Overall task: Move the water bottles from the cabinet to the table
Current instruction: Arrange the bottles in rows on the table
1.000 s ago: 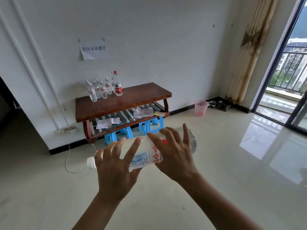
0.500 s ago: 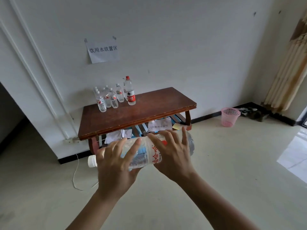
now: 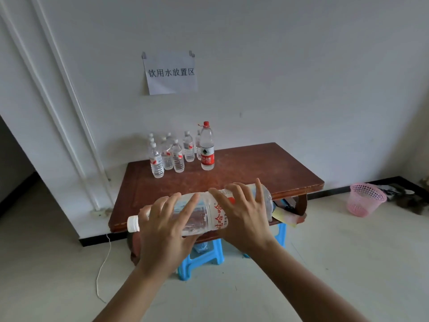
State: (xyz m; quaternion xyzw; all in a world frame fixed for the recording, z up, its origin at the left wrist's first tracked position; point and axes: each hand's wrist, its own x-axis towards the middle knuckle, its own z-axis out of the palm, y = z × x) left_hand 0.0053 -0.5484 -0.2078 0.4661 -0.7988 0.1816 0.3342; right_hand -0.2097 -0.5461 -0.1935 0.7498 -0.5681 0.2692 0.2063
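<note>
A large clear water bottle (image 3: 209,214) with a white cap and red lettering lies sideways in both my hands, cap to the left. My left hand (image 3: 164,231) grips its neck end and my right hand (image 3: 243,217) grips its base end. The bottle hangs over the front edge of a brown wooden table (image 3: 267,173). At the table's back left stand several small water bottles (image 3: 170,155) and one taller bottle with a red cap and red label (image 3: 207,146), all upright.
A paper sign (image 3: 170,73) hangs on the white wall above the table. Blue plastic stools (image 3: 202,256) stand under the table. A pink mesh bin (image 3: 365,199) sits on the floor at the right. A white cord (image 3: 103,263) trails on the floor at the left.
The table has come much closer and now sits right under the bottle I carry. Both hands keep the same grip on the sideways bottle.
</note>
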